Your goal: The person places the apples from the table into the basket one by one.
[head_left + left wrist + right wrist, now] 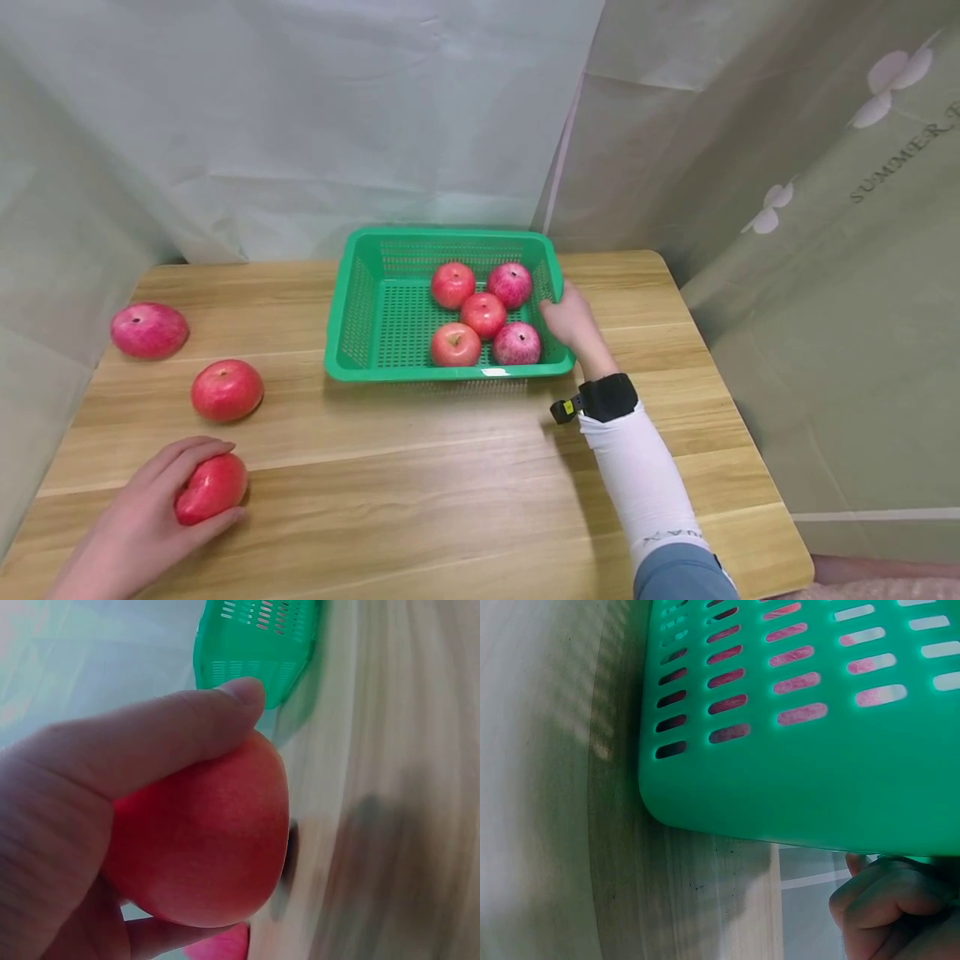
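My left hand grips a red apple at the near left of the table; in the left wrist view the thumb and fingers wrap round the apple. Farther off on the same side lie another red apple and a darker pink-red fruit. At the back centre stands a green plastic basket with slotted walls, several apples grouped in its right half. My right hand holds the basket's right rim, thumb over the edge; in the right wrist view its curled fingers show below the rim.
The wooden table has rounded corners at the right. Pale curtain sheets hang behind it and on both sides, the right one printed with flowers and letters. A black strap device sits on the right wrist.
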A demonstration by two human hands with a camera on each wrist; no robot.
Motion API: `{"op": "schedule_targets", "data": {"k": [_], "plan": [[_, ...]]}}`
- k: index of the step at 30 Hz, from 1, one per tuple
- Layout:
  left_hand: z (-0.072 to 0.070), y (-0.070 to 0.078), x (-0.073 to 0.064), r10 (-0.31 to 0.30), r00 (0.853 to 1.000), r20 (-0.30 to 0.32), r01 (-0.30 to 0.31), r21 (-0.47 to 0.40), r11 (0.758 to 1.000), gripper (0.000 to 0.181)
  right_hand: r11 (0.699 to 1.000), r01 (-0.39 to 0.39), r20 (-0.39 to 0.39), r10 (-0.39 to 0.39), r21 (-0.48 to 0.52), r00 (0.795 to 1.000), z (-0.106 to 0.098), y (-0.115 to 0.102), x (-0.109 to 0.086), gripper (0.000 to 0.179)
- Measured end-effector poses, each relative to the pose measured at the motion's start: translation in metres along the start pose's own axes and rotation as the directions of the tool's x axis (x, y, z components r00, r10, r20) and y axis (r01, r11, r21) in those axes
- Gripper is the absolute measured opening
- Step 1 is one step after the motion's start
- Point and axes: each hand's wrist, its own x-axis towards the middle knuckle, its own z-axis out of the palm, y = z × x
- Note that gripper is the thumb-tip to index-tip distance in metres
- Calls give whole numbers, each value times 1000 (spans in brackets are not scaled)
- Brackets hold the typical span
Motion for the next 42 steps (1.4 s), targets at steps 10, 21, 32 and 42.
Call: {"op": "schedule_targets", "data": {"k": [10,21,32,42], "plan": [[-11,4,12,72,997,-23,-72,-5,997,85,1000,4,-6,-4,7,1000,2,0,-2,47],[-24,25,36,184,979,-91,-184,6,983,87,1000,19,0,-19,12,1000,4,-3,-1,45],[-31,70,87,310,944,-113,-313,-5,950,82,1000,5,-2,-5,12,1000,1,-1,0,48],[-22,110,134,369,924,-99,-376,-66,924,69,1000,1,-8,-1,5,1000,2,0,-1,48]]}}
